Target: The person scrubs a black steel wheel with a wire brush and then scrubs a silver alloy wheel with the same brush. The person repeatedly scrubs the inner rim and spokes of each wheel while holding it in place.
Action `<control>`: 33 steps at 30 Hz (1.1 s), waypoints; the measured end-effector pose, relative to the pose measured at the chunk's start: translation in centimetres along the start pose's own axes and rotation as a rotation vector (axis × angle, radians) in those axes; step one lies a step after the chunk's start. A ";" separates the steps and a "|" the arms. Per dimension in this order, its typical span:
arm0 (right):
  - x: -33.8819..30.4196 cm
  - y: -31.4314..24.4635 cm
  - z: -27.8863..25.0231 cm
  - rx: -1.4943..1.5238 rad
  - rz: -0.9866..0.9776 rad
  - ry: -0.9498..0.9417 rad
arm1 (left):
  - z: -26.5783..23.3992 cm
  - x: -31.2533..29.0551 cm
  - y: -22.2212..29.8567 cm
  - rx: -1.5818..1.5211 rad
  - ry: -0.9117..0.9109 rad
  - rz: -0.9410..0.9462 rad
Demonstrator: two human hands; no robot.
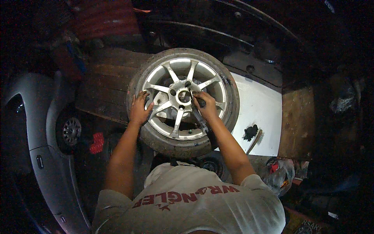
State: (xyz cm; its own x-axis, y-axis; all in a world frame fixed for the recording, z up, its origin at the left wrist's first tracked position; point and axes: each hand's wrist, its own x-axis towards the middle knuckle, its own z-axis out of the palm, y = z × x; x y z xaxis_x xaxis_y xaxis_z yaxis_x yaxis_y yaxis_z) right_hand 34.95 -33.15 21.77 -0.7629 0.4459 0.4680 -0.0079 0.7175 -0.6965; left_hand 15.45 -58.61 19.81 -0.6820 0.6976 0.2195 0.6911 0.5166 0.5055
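A car wheel with a silver multi-spoke alloy rim (183, 74) and a worn black tyre (163, 144) stands in front of me, near the centre of the view. My left hand (139, 108) grips the left side of the rim, fingers curled over a spoke. My right hand (205, 106) is closed on a dark wrench-like tool (198, 119) whose head sits at the hub's bolt holes (184, 96). The tool's handle runs down and right under my palm.
A grey car body (43, 156) with a small wheel (71, 132) is at the left. Behind the tyre lie wooden boards (105, 84), a white panel (259, 113) with a dark rag and a stick, and a brown board (298, 121). Clutter sits at lower right.
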 end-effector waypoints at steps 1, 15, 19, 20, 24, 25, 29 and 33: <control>0.1 0.7 0.3 -0.010 -0.037 -0.007 | 0.1 0.1 0.3 -0.004 -0.012 -0.003; 0.5 -0.4 2.6 0.022 0.023 0.044 | 0.2 0.1 -0.4 0.047 -0.052 -0.007; -0.7 -0.4 2.9 0.088 0.035 0.091 | 0.6 -0.2 -0.9 -0.040 0.010 0.010; -1.0 -0.8 3.5 0.118 0.051 0.077 | 0.8 -0.2 -1.1 -0.043 0.012 0.015; -2.2 -1.5 6.4 0.056 -0.047 -0.088 | 0.1 0.0 -0.2 -0.051 -0.020 -0.024; -2.2 -1.0 6.7 0.049 -0.014 -0.096 | 0.2 0.1 -0.5 -0.058 -0.011 -0.011; 0.4 -2.8 5.1 0.129 -0.032 -0.020 | 1.0 -0.4 -1.5 -0.085 0.035 0.011; 0.8 -3.2 4.4 0.128 0.015 0.118 | 1.0 -0.2 -1.5 -0.064 0.004 0.014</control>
State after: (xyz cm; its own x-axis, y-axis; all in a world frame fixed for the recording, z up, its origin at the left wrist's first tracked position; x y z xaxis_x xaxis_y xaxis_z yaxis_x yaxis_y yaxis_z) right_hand 31.51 -37.45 21.91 -0.6828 0.5211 0.5121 -0.0849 0.6396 -0.7640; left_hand 14.79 -59.07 18.14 -0.6732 0.7026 0.2305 0.6843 0.4738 0.5543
